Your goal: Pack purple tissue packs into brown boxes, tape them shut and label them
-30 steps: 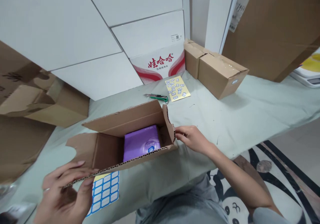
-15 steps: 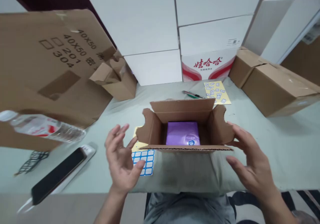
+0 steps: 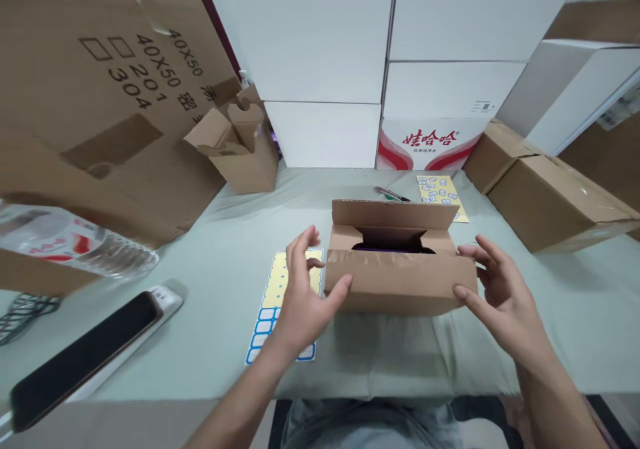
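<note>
Open cardboard box [image 3: 400, 283], far flap raised — left hand [image 3: 306, 307] and right hand [image 3: 509, 312] at its ends, digits spread apart.

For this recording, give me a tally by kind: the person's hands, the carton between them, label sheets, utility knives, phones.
Hands: 2 (left hand, right hand)
Carton between them: 1
Label sheets: 2 (near sheet, far sheet)
Utility knife: 1
Phone: 1
Total: 7

Left hand [image 3: 307, 302] and right hand [image 3: 505, 305] face each other — thumbs [image 3: 339, 294] spread from bent fingers [image 3: 300, 257] — both forearms [image 3: 245, 399] angling inward from below
</note>
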Motion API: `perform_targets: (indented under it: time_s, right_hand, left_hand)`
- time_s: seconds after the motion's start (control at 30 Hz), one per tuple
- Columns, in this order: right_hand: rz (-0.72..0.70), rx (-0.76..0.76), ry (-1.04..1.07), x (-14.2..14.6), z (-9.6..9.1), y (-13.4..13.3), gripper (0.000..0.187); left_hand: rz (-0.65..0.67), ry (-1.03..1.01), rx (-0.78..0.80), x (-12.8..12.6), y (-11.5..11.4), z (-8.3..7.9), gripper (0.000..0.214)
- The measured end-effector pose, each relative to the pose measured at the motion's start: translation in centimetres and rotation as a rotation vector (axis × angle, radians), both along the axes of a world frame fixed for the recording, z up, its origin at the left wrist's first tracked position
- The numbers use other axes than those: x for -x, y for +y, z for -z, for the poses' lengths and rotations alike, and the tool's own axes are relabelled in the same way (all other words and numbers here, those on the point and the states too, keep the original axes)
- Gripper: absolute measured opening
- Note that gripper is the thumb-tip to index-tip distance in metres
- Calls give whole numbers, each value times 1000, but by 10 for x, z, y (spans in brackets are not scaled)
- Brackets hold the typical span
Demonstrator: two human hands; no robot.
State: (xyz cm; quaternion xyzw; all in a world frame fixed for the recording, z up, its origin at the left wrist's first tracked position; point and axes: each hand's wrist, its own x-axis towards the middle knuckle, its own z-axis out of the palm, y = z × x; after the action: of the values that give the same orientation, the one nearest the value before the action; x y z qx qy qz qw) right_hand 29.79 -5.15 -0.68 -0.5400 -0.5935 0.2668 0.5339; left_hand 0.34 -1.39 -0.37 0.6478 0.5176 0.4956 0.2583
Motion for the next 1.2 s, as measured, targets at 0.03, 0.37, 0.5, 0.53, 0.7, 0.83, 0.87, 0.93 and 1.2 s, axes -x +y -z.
perform_targets:
  time_s: [0.03,0.37,0.5,0.53,0.7,0.83,0.87,0.93,1.2]
  right_hand:
    - [-47,57,6,-4,-2,4,70]
    - [-161,121,-19,-8,0,28,67]
    - [-152,38,-137,-5,-1,27,26]
    - [-150,37,-177,-5,-1,26,23]
    - [-146,75,-294,-9,-2,21,33]
    - [-163,81,-248,-11,3,21,33]
    - [-161,75,-235,-11,5,21,33]
    - [-145,51,-217,-9,8,22,31]
    - [-102,17,-235,-2,6,25,27]
  left_hand:
    - [69,11,52,2,7,-2,85]
    - [397,-81,93,8,35,-2,72]
    - [384,40,68,9,31,3,35]
    - [386,49,72,9,31,3,34]
    - [446,-20,155,34,35,-6,46]
    - [4,407,382,75,38,-7,47]
    - [-99,539,442,84,36,-4,49]
    - [-218,687,534,96,33,6,59]
    - [-252,841,689,91,33,38,71]
